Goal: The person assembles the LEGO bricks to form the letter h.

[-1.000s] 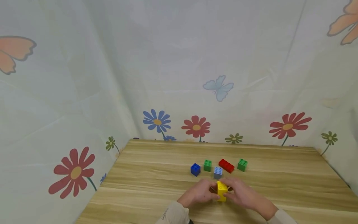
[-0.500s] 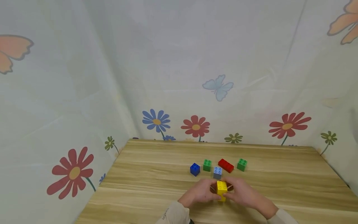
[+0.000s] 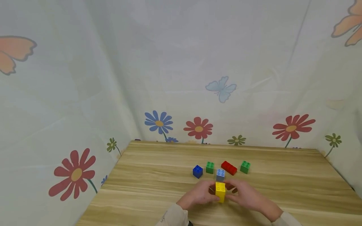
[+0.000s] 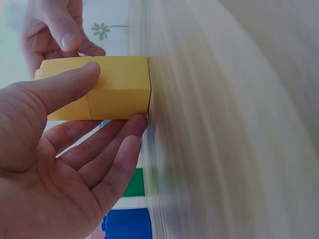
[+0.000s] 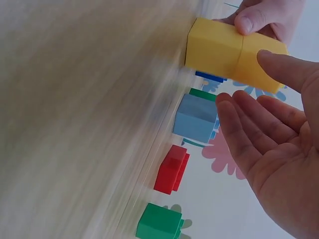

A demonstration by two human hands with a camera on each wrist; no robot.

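Two yellow toy building bricks (image 3: 220, 192), one stacked on the other with a seam between them, stand upright on the wooden table near its front. My left hand (image 3: 199, 193) holds the stack; in the left wrist view its thumb (image 4: 79, 79) lies across the near face and its fingers are along the far side. Beside the stack's right face is my right hand (image 3: 245, 195), fingers spread and relaxed. The right wrist view shows those fingers (image 5: 244, 119) apart from the bricks, while the thumb overlaps the upper brick.
Behind the hands lie a light blue brick (image 3: 220, 175), a dark blue brick (image 3: 197, 171), a green brick (image 3: 210, 167), a long red brick (image 3: 229, 168) and a second green brick (image 3: 245, 167). A flower-printed curtain (image 3: 181, 78) surrounds the table (image 3: 158, 163).
The yellow stack has shifted slightly left with my left hand. My right hand has loosened from it, and a gap now shows between its fingers and the bricks.
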